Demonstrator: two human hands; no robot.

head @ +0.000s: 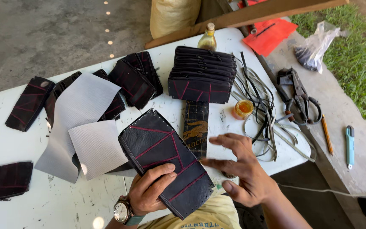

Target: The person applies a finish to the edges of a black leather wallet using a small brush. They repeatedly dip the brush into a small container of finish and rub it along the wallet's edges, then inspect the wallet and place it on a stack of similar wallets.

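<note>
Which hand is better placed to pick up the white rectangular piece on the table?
The right hand, probably. Its fingertips already rest on the white rectangular piece, and it holds nothing. The left hand is busy: its grip is closed around the black leather panel with red stitching.

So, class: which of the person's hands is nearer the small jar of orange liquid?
Right. The right hand lies just below the jar; the left hand is farther away, holding the black leather panel.

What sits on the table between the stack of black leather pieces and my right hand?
In the head view, a dark printed strip lies between the stack of black leather pieces and the right hand.
</note>
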